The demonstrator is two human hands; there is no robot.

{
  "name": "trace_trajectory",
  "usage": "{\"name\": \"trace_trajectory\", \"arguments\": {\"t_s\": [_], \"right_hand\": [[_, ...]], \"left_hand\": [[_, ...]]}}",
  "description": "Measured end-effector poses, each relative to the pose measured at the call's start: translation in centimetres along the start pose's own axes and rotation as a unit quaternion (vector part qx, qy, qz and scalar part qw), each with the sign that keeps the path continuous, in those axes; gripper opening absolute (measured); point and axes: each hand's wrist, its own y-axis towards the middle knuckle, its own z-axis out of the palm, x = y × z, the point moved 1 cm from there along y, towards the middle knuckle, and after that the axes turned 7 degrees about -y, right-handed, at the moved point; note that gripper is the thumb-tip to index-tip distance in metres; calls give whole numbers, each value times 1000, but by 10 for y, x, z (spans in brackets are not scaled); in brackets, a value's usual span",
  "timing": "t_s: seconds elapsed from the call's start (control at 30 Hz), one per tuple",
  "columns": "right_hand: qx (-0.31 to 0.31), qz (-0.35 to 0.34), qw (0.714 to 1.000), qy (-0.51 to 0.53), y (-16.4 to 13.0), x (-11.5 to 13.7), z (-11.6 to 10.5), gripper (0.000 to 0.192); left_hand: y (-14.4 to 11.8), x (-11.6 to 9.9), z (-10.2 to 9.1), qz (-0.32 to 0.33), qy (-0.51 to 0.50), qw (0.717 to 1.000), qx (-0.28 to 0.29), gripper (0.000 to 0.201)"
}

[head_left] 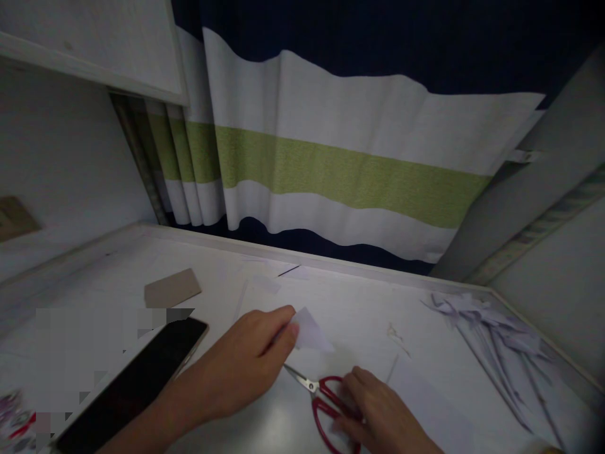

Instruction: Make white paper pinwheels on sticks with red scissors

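Currently, the left grip (259, 359) pinches one white paper piece (312, 331) while the right grip (378, 407) clasps one pair of red-handled scissors (312, 386).

The far edge of the white worktop (359, 309) is backed by a curtain (340, 164) banded in navy, white and green. Over the far left corner a whitish cabinet (94, 44) is fixed. The left edge is bounded by a pale wall (70, 145) on which a tan plate (17, 218) is set; the right, by a greyish wall (574, 252). The room is dimly lit; a soft sheen is reflected nearer the front.
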Motion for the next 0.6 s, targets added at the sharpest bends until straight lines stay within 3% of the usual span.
{"name": "trace_trajectory", "arguments": {"t_s": [0.17, 0.33, 0.47, 0.6], "right_hand": [[11, 8, 999, 48, 1, 3, 16, 25], [-13, 1, 985, 174, 9, 7, 11, 13], [-6, -21, 947, 320, 21, 14, -5, 11], [-5, -45, 904, 426, 19, 28, -36, 33]], "left_hand": [[-1, -4, 4, 9, 9, 1000, 3, 31], [-3, -10, 0, 36, -12, 999, 25, 37], [-7, -14, -3, 71, -1, 996, 49, 39], [-9, -13, -6, 73, -38, 991, 109, 38]]}}
